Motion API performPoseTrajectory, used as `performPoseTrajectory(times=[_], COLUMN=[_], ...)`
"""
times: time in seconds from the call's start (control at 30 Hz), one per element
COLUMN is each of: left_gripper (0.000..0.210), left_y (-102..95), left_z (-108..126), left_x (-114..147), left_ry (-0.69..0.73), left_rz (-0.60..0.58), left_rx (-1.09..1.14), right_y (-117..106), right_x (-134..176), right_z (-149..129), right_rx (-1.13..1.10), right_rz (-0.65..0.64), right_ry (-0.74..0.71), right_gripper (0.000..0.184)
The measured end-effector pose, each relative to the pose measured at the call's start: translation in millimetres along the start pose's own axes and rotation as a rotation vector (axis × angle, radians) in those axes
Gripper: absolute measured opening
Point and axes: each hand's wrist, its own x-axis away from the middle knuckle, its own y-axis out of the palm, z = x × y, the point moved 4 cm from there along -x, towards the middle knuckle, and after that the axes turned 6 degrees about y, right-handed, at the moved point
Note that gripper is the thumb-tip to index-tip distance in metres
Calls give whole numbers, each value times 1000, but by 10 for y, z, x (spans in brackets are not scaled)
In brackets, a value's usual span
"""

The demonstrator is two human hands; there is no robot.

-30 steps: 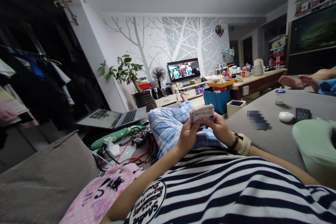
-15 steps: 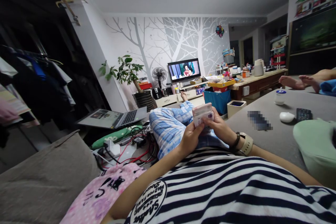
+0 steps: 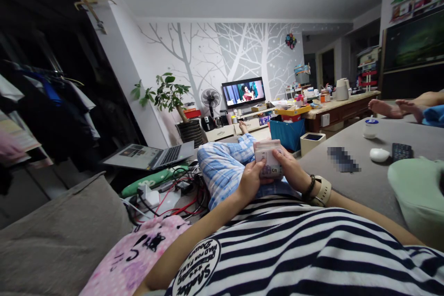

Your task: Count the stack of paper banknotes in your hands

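Note:
Above my lap is a thick stack of banknotes [image 3: 272, 169], pinkish at its upper edge, with a "5" and a purple print showing on the face toward me. My left hand [image 3: 250, 179] closes on its left side, the thumb lying on the front. From the right, my right hand [image 3: 293, 172] grips the same stack, its thumb pressed on the upper front. Most of the fingers are hidden behind the notes. Under the hands are my blue checked trousers [image 3: 220, 164].
To the left lie an open laptop [image 3: 152, 157], tangled cables [image 3: 189, 194] and a pink cloth [image 3: 138, 254]. On the grey sofa at right are a pixelated dark object [image 3: 343, 159], a white mouse [image 3: 379, 155], a black remote [image 3: 402, 151] and a green cushion [image 3: 412, 185]. Another person's feet [image 3: 395, 108] rest beyond.
Both thumbs have shifted on the stack: the right has moved up, the left a little down and left. More of the front note, with its "5", shows now.

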Motion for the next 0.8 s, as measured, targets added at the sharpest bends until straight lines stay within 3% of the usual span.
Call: performPoseTrajectory(times=[0.13, 0.3, 0.6, 0.8], left_gripper=[25, 26, 35, 26], left_y=[-19, -47, -37, -34], left_z=[51, 108, 51, 29], left_x=[0, 5, 0, -8], left_ry=[50, 77, 30, 16], left_rz=[64, 176, 197, 184], left_rx=[46, 140, 131, 112], right_y=[13, -81, -117, -118], right_x=[13, 27, 22, 13], right_z=[17, 7, -116, -80], right_rx=[-85, -48, 136, 167], right_rz=[-12, 141, 195, 178], right_ry=[37, -37, -39, -16], right_gripper=[55, 48, 55, 59])
